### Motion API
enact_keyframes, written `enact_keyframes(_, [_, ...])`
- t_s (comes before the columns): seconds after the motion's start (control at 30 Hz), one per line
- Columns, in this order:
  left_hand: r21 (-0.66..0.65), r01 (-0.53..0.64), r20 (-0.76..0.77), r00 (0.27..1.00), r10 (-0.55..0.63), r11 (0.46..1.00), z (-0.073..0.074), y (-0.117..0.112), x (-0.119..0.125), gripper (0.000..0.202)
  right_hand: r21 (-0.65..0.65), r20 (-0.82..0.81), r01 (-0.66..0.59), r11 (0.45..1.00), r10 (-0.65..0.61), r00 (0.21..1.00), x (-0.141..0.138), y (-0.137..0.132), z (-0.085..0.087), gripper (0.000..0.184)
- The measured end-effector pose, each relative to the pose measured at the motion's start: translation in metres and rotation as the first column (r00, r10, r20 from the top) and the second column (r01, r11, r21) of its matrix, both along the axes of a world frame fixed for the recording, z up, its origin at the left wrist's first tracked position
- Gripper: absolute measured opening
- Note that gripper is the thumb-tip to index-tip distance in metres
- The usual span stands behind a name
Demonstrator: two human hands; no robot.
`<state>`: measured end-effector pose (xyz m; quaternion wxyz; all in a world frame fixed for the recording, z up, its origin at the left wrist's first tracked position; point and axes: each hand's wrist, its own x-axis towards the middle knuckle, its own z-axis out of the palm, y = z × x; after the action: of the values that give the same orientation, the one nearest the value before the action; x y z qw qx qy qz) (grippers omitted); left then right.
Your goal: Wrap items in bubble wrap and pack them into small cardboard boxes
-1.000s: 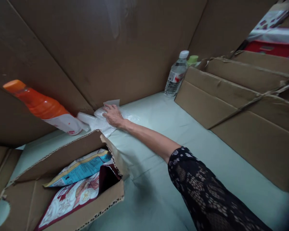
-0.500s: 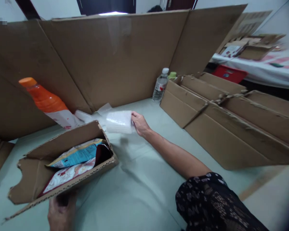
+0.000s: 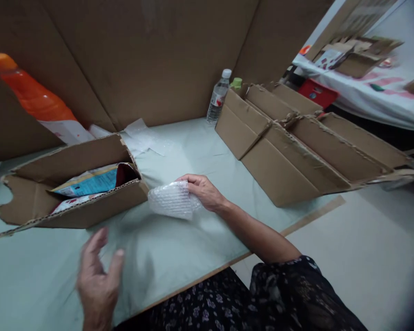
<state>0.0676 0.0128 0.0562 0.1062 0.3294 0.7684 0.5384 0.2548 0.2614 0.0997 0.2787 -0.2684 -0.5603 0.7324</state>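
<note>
My right hand [image 3: 204,191] pinches a folded piece of bubble wrap [image 3: 170,200] and holds it just above the pale green table [image 3: 179,248], right beside the open cardboard box [image 3: 69,202]. That box lies on its side and has snack packets [image 3: 89,184] inside. My left hand [image 3: 98,280] hovers near the table's front edge with its fingers spread and nothing in it.
A big orange bottle [image 3: 34,103] leans at the back left behind the box. More bubble wrap [image 3: 141,138] lies by the cardboard wall. A water bottle [image 3: 218,97] stands at the back beside a large flattened carton [image 3: 296,147] on the right.
My right hand has pulled the bubble wrap from the back of the table toward me, next to the box. My left hand has let go of the box and lifted.
</note>
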Motion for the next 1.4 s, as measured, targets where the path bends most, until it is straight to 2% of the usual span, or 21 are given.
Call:
enact_keyframes(0.07, [0.049,0.129,0.214,0.967,-0.137,0.99,-0.003,0.012,0.02,0.073,0.043,-0.024,-0.071,0.997,0.072,0.997,0.003,-0.011,0.007,0.021])
enact_keyframes(0.13, [0.143,0.23,0.408,0.872,-0.269,0.963,-0.004,0.026,0.037,0.079,0.106,-0.03,-0.107,0.989,0.111,0.993,0.005,-0.018,0.007,0.022])
enact_keyframes(0.2, [0.182,0.298,0.549,0.76,-0.348,0.937,-0.002,0.036,0.049,0.084,0.2,-0.004,-0.09,0.976,0.092,0.996,0.007,-0.019,0.001,0.023])
enact_keyframes(0.33, [0.143,0.358,0.731,0.59,-0.342,0.923,0.01,0.043,0.06,0.084,0.411,0.163,-0.025,0.912,-0.047,0.985,0.018,-0.01,-0.025,0.024])
enact_keyframes(0.43, [0.158,0.355,0.793,0.51,-0.333,0.921,0.023,0.059,0.056,0.077,0.429,0.294,-0.066,0.901,-0.071,0.953,0.025,0.0,-0.047,0.027])
enact_keyframes(0.53, [0.184,0.307,0.776,0.538,-0.33,0.934,0.034,0.095,0.047,0.067,0.4,0.335,-0.122,0.908,-0.021,0.942,0.028,0.006,-0.058,0.022])
enact_keyframes(0.6, [0.276,0.279,0.733,0.558,-0.389,0.92,0.037,0.123,0.043,0.061,0.413,0.351,-0.144,0.899,-0.012,0.936,0.028,0.007,-0.059,0.015])
enact_keyframes(0.67, [0.362,0.275,0.701,0.549,-0.454,0.891,0.033,0.144,0.044,0.061,0.43,0.372,-0.155,0.889,-0.019,0.928,0.03,0.006,-0.057,0.014])
enact_keyframes(0.73, [0.356,0.287,0.679,0.575,-0.457,0.889,0.023,0.154,0.051,0.064,0.432,0.406,-0.168,0.886,-0.025,0.913,0.033,0.006,-0.054,0.027])
enact_keyframes(0.87, [0.162,0.397,0.51,0.75,-0.421,0.903,-0.001,0.138,0.066,0.073,0.436,0.504,-0.198,0.878,-0.055,0.862,0.038,0.007,-0.049,0.066])
enact_keyframes(0.97, [-0.016,0.472,0.319,0.838,-0.443,0.882,-0.006,0.116,0.07,0.055,0.452,0.519,-0.207,0.868,-0.066,0.852,0.041,0.008,-0.046,0.075])
enact_keyframes(1.03, [-0.085,0.487,0.196,0.864,-0.464,0.869,-0.004,0.104,0.069,0.042,0.449,0.496,-0.221,0.866,-0.036,0.867,0.042,0.007,-0.043,0.073])
enact_keyframes(1.13, [-0.111,0.492,0.083,0.87,-0.485,0.863,-0.001,0.093,0.064,0.037,0.415,0.458,-0.275,0.867,0.063,0.887,0.044,0.0,-0.039,0.065])
enact_keyframes(1.23, [-0.14,0.522,0.063,0.853,-0.518,0.842,-0.002,0.083,0.056,0.045,0.317,0.422,-0.357,0.879,0.207,0.883,0.048,-0.015,-0.037,0.05])
enact_keyframes(1.33, [-0.181,0.59,0.038,0.804,-0.594,0.787,-0.007,0.07,0.048,0.061,0.093,0.301,-0.342,0.935,0.301,0.905,0.057,-0.037,-0.038,0.033])
enact_keyframes(1.4, [-0.192,0.635,-0.03,0.758,-0.651,0.748,-0.011,0.061,0.046,0.066,-0.093,0.188,-0.302,0.949,0.315,0.93,0.063,-0.051,-0.037,0.032])
